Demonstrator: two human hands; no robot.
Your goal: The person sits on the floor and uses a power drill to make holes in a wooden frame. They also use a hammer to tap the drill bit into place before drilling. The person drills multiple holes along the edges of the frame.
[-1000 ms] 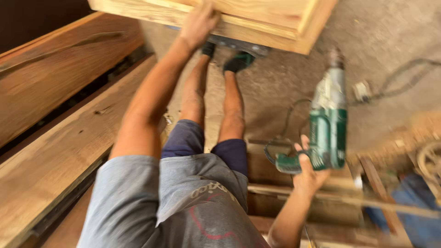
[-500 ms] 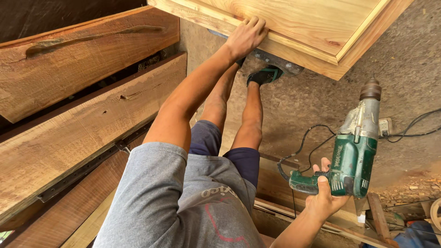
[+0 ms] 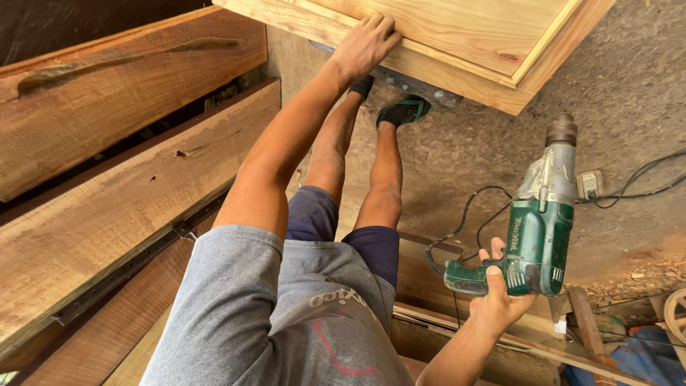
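My left hand point(image 3: 366, 44) lies flat, palm down, on the edge of a pale framed wooden panel point(image 3: 457, 36) at the top of the head view, arm stretched out. My right hand point(image 3: 500, 293) grips the handle of a green and grey corded power drill point(image 3: 539, 225), held upright at the right with its chuck pointing up, away from the panel. Below me are my grey shirt, dark shorts and legs, with my feet in green sandals point(image 3: 404, 111) under the panel's edge.
Large rough wooden slabs point(image 3: 121, 193) are stacked along the left. The floor is grey concrete point(image 3: 629, 93) with a white power socket point(image 3: 590, 184) and black cables. Sawdust, wood offcuts and a blue object point(image 3: 643, 357) lie at the lower right.
The view has shifted, so the panel and drill sit further right and lower in frame. The left hand stays on the panel edge and the right hand keeps holding the drill upright.
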